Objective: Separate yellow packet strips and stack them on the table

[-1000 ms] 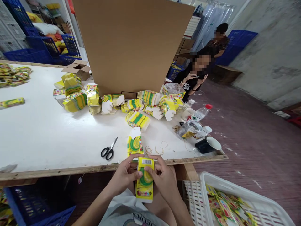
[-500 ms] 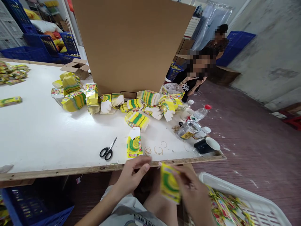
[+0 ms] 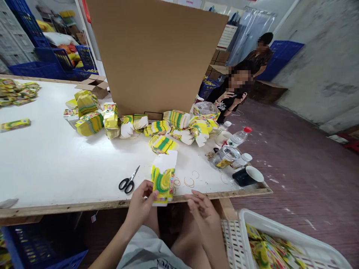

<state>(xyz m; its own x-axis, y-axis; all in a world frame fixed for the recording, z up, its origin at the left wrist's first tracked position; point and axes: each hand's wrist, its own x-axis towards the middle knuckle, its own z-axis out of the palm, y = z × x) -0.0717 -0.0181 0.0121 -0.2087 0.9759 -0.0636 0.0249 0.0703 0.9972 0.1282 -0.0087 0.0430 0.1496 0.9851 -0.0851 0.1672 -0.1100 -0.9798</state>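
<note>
My left hand (image 3: 141,203) grips a flat yellow-and-green carton (image 3: 163,180) by its lower edge and lifts it off the front of the white table (image 3: 56,164), white flap up. My right hand (image 3: 202,209) hovers empty just right of the carton, fingers spread, over the table's wooden edge. Black scissors (image 3: 129,182) lie left of the carton and loose rubber bands (image 3: 188,181) lie right of it. A white basket (image 3: 280,243) at my lower right holds several finished yellow cartons.
Bundles of flat yellow cartons (image 3: 157,129) lie along a tall cardboard sheet (image 3: 157,56). A jar (image 3: 224,157), a bottle (image 3: 238,136) and a black cup (image 3: 248,175) crowd the table's right corner. A seated person (image 3: 232,91) and another behind are beyond. Blue crates (image 3: 42,246) sit under the table.
My right hand carried the folded carton rightward to the basket and came back empty. My left hand reached to the table and picked up the flat carton lying there.
</note>
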